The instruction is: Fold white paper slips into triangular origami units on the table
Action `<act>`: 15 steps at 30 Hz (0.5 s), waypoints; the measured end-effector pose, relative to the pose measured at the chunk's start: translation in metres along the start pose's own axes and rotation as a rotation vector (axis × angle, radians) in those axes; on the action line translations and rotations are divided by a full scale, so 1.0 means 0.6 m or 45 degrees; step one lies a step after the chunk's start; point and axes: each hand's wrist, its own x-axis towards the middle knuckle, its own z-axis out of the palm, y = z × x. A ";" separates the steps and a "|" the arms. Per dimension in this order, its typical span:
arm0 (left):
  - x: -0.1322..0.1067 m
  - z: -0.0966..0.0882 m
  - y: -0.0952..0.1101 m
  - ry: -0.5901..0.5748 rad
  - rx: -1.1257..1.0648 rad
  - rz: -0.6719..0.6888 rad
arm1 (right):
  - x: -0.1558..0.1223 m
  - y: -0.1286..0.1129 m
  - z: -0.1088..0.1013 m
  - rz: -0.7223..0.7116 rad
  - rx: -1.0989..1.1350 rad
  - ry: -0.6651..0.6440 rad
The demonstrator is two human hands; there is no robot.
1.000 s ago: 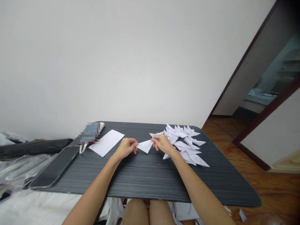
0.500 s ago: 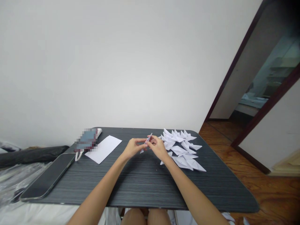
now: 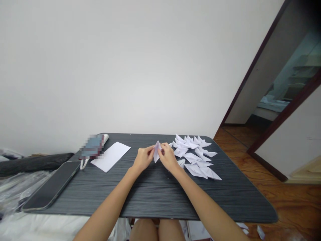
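Observation:
Between my two hands, above the middle of the dark table [image 3: 150, 204], is a small folded white paper [image 3: 156, 152] with a pointed top and bottom. My left hand [image 3: 143, 157] pinches its left side between thumb and fingers. On the opposite side my right hand [image 3: 167, 156] grips it, thumb toward me. Just right of that hand lie several folded white paper boats [image 3: 192, 156] in loose rows, some partly behind my right hand and wrist. A flat sheet of white paper [image 3: 111, 157] rests to the left of my hands.
A smartphone [image 3: 52, 185] lies along the table's left edge. Behind it a blurred-out device [image 3: 92, 147] with a white cable [image 3: 84, 164] overlaps the sheet's corner. The pale wall [image 3: 155, 67] rises behind the table. Wooden floor [image 3: 250, 157] and a doorway are at right.
The folded paper has turned from edge-on and slanted to upright, its pointed face spread toward me. My fingers have shifted to grip its two sides. The view has tilted slightly.

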 end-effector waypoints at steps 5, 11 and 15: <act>0.003 -0.002 -0.008 0.020 -0.501 -0.160 | 0.002 0.002 -0.008 0.166 0.193 -0.124; 0.006 -0.016 -0.014 0.018 -1.112 -0.366 | 0.014 0.003 -0.021 0.312 0.892 -0.325; 0.004 -0.023 -0.012 0.055 -1.305 -0.368 | 0.016 -0.004 -0.038 0.245 1.048 -0.470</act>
